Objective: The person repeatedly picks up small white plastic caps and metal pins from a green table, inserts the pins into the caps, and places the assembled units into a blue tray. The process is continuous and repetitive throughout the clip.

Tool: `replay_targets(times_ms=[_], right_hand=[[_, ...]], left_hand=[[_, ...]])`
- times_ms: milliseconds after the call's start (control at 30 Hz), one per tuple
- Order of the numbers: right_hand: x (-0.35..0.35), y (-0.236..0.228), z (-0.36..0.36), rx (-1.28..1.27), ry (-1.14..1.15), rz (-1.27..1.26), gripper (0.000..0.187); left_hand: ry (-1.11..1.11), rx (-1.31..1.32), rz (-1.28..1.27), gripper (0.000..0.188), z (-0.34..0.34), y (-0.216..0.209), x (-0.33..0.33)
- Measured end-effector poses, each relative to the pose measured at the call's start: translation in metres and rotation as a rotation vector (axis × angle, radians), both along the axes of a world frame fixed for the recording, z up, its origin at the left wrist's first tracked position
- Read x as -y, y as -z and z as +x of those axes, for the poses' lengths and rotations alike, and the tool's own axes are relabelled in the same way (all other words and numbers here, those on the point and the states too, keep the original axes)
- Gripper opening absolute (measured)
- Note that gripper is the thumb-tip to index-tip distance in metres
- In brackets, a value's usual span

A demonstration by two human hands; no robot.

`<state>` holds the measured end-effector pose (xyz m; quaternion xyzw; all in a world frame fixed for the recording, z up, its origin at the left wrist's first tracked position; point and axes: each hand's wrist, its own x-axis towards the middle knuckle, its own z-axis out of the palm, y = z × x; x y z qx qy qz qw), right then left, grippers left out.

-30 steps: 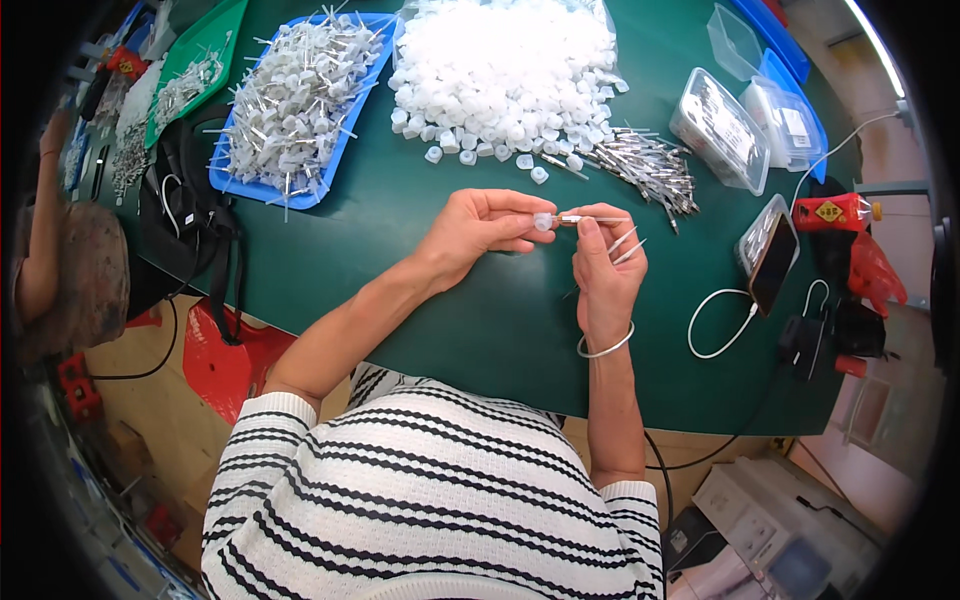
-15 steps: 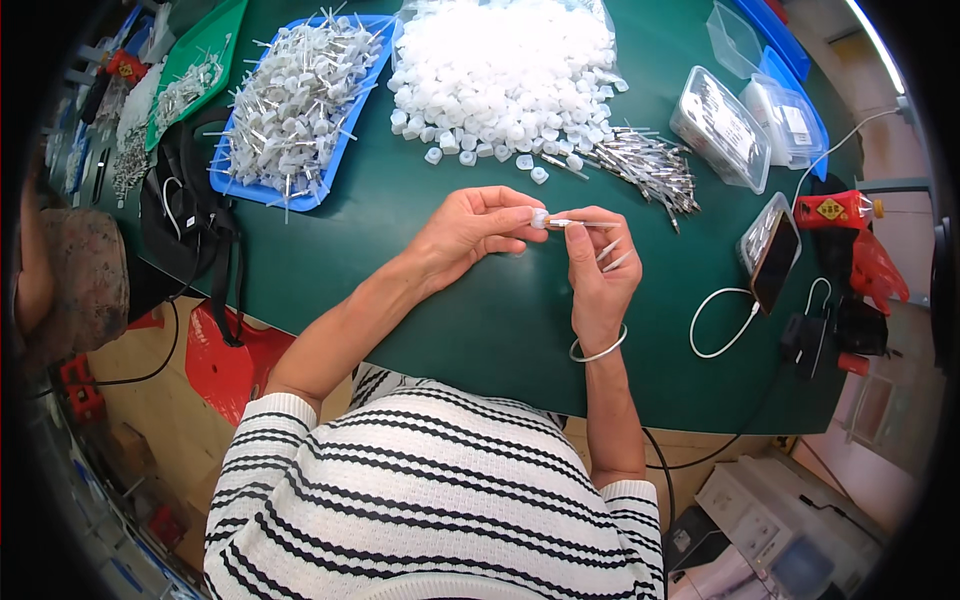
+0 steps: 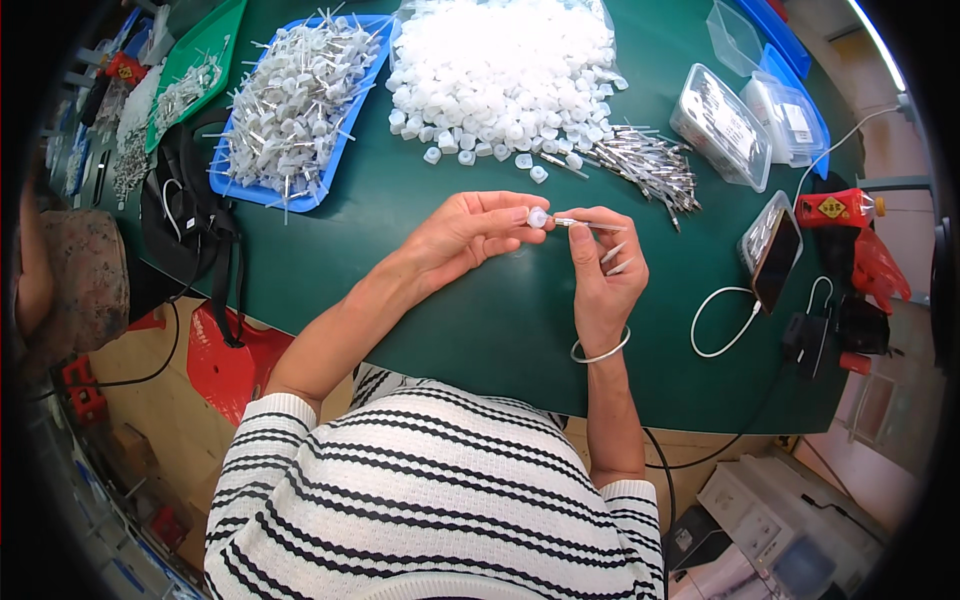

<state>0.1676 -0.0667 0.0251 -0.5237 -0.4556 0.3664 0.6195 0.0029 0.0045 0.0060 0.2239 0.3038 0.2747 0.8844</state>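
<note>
Between thumb and fingertips my left hand (image 3: 478, 235) pinches a small white plastic cap (image 3: 537, 217). Facing it, my right hand (image 3: 606, 268) is closed on a thin metal rod (image 3: 572, 222), whose inner end is at the cap; whether it is inside the cap I cannot tell. More thin pale rod ends poke out between the right hand's fingers. Beyond the hands lies a big heap of white plastic caps (image 3: 500, 100), with a pile of metal rods (image 3: 652, 172) at its right side. A blue tray (image 3: 322, 188) at the left holds many caps with rods in them.
A green tray (image 3: 226, 50) and a black bag (image 3: 180, 215) lie farther left. On the right are clear plastic boxes (image 3: 722, 128), a phone (image 3: 777, 262) with a white cable, and a red bottle (image 3: 835, 208). Another person's arm (image 3: 35, 260) shows at the left edge.
The cap in my left hand has turned, so more of its round face shows. My right hand has shifted slightly right with the rod, away from the left fingers.
</note>
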Motion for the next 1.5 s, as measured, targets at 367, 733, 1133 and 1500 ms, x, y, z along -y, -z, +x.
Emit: replay_targets(times_ms=[367,733,1133,1500], right_hand=[[0.0002,0.0026,0.0024,0.093,0.012,0.002,0.009],[0.0016,0.0003,0.0005,0.152,0.050,0.008,0.009],[0.0025,0.0001,0.0018,0.161,0.018,-0.016,0.009],[0.0051,-0.0052,0.0032,0.336,0.011,-0.012,0.009]], left_hand=[[0.019,-0.023,0.022,0.036,-0.0007,-0.0008,0.0011],[0.014,-0.038,0.038,0.036,-0.0003,-0.0031,0.0015],[0.013,-0.037,0.029,0.033,0.0000,-0.0029,0.0011],[0.019,-0.109,0.127,0.031,-0.0004,-0.0041,0.0017]])
